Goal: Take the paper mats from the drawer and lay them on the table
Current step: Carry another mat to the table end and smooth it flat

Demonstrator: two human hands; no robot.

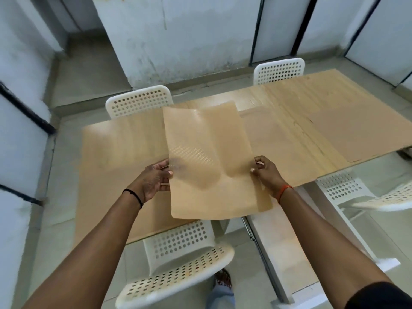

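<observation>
From the head view, both hands hold one tan mat [209, 166] in the air above the near edge of the table [120, 143], over a white chair [178, 264]. The left hand [153, 179] pinches its left edge, fingers under and thumb on top; the right hand [265, 172] pinches the right edge. The sheet looks thin, light and floppy: it sags and creases down the middle, and light shows through it. Holding both side edges seems right to keep it flat. Its long axis runs away from the person, the far end tipped up. Another mat [361, 132] lies flat on the table to the right.
</observation>
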